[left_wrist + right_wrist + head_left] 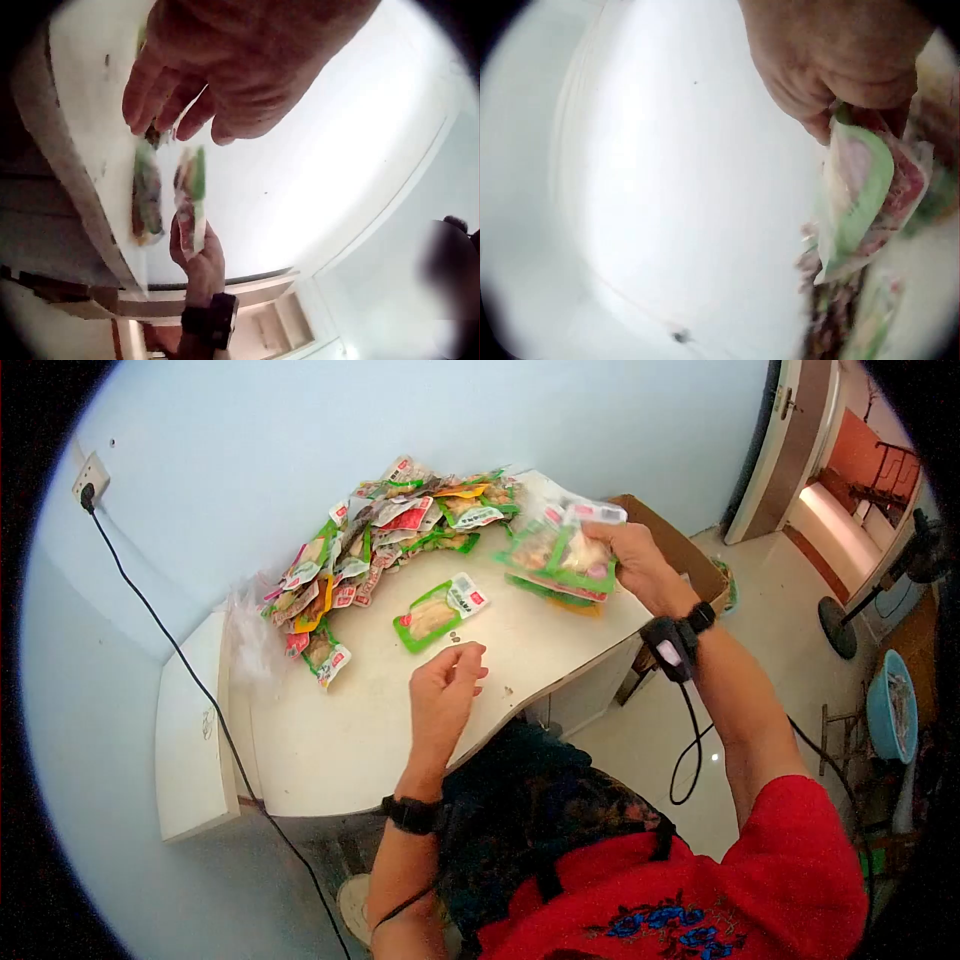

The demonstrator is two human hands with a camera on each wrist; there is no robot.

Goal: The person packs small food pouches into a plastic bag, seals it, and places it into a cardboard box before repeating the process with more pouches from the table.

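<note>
My right hand (640,560) pinches a clear-and-green food packet (859,184) by its edge, over the right part of the table. In the head view that packet is blurred and overlaps other green-edged packets (560,595) under it. My left hand (445,690) hovers near the table's front edge with fingers loosely bent and nothing between them; the left wrist view shows the same relaxed fingers (139,94). Just beyond it, a single green-edged packet (432,618) with pale contents lies flat on the white tabletop (350,730).
A heap of mixed food packets (400,515) curves along the wall side of the table. A clear plastic bag (255,635) sits at the left. Past the table's right end stands a cardboard box (670,540). A black cord (190,670) crosses the left side.
</note>
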